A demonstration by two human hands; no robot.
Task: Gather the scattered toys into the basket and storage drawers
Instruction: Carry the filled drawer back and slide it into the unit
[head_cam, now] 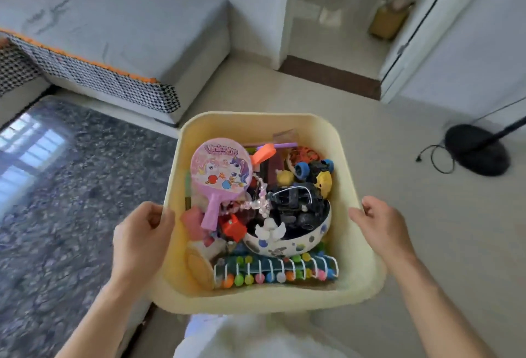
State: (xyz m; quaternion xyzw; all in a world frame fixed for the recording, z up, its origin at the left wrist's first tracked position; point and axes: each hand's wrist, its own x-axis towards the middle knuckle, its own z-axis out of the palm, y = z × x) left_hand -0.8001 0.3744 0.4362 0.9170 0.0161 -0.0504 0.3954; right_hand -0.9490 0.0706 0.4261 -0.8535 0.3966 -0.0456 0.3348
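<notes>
Occlusions and cutoffs, head view

Both forearms run out of the bottom edge. Left hand [142, 239]: fingertips are hidden over the basket [353, 187] rim. Right hand [382, 225]: fingers wrap under the rim, tips out of sight. Toys at the bottom of the pile are buried and can't be identified, and the pink paddle [220, 170] covers what's beneath it. Sofa [119, 33] is cropped at the upper left. Fan base [476, 150] at right: its pole exits the frame. Yellowish object [388, 20] in the doorway is too blurred to identify.
</notes>
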